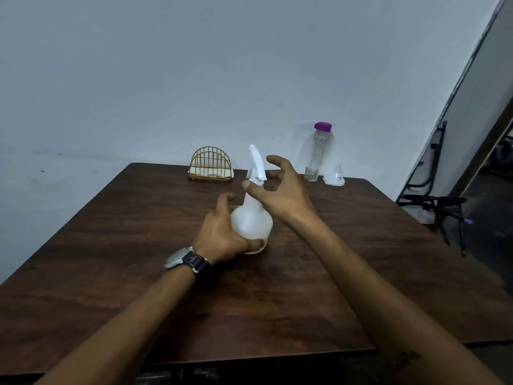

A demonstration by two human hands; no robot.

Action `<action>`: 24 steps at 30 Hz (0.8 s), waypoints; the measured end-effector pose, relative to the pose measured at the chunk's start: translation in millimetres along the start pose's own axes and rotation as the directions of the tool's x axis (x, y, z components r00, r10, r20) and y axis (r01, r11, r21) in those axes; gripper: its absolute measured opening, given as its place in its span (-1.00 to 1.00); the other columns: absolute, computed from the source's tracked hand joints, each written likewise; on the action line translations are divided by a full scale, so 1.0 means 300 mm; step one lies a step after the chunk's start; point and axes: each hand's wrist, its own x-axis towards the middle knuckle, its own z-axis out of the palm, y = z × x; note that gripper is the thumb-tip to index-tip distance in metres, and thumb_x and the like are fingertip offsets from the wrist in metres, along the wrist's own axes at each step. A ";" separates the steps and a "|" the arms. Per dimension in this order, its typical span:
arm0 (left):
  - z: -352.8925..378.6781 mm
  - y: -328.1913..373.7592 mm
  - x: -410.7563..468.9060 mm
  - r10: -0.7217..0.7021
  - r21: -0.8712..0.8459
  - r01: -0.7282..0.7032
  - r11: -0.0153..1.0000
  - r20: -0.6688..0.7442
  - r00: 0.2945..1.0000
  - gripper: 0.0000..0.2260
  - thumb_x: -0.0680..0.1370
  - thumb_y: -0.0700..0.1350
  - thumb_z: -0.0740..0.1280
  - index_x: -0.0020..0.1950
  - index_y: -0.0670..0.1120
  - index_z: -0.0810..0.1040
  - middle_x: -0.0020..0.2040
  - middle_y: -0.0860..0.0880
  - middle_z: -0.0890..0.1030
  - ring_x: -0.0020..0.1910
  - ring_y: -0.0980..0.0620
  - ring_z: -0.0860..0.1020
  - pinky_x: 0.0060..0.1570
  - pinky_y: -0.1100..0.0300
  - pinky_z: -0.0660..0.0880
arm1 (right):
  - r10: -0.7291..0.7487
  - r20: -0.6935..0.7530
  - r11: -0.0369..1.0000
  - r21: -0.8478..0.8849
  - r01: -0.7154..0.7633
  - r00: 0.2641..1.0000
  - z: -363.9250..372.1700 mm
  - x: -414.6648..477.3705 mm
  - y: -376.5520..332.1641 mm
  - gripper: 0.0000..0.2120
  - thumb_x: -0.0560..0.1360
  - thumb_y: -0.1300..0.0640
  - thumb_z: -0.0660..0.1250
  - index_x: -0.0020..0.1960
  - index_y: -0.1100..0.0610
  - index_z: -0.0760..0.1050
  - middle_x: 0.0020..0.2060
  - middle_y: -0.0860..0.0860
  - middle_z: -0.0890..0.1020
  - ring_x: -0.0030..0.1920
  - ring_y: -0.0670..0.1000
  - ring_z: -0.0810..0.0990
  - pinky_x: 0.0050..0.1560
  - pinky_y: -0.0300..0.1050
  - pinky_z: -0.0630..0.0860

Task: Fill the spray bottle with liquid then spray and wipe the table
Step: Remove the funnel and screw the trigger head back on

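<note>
Spray bottle point(251, 218) upright on table point(111, 245), long axis vertical. Body cupped from its left by left hand point(222, 234), thumb at base. White trigger head point(256, 163) just left of right hand point(280, 187), fingers spread wide, nearer for unscrewing.

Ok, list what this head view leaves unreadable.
- Spray bottle fill level: translucent body is motion-blurred, and the left hand covers its base.
- Funnel sticker: too small to read.
- Purple-capped bottle contents: too distant, only dark residue low down.
- Wire holder contents: too small.
- Table near edge: cut off by the frame.
</note>
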 end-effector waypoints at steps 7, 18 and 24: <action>0.004 -0.006 -0.002 0.012 0.017 -0.012 1.000 0.000 1.000 0.01 0.17 0.17 0.67 0.48 0.07 0.21 0.32 0.07 0.55 0.22 -0.03 0.58 0.09 0.13 0.54 | -0.016 -0.013 1.000 0.009 0.016 1.000 0.001 -0.001 0.006 -0.44 0.44 0.09 0.52 0.36 -0.08 0.38 -0.05 -0.20 0.65 -0.05 -0.19 0.67 0.08 -0.01 0.66; 0.002 -0.001 -0.010 -0.001 0.004 0.001 1.000 -0.008 1.000 -0.02 0.17 0.16 0.67 0.44 0.11 0.20 0.33 0.05 0.57 0.23 -0.04 0.58 0.14 0.05 0.58 | 0.009 0.070 0.999 0.033 -0.011 0.997 -0.007 -0.004 0.011 -0.22 0.55 0.03 0.45 0.61 -0.10 0.06 0.25 -0.02 0.66 0.18 -0.07 0.66 0.28 0.06 0.57; 0.006 0.004 -0.010 -0.023 0.001 0.023 1.000 -0.022 0.999 0.00 0.15 0.14 0.69 0.44 0.12 0.20 0.32 0.03 0.59 0.21 -0.04 0.59 0.13 0.06 0.58 | 0.048 0.099 0.999 0.007 -0.049 0.994 0.009 -0.003 0.000 -0.26 0.62 0.16 0.35 0.62 -0.11 -0.01 0.29 -0.06 0.66 0.28 -0.02 0.59 0.32 0.03 0.48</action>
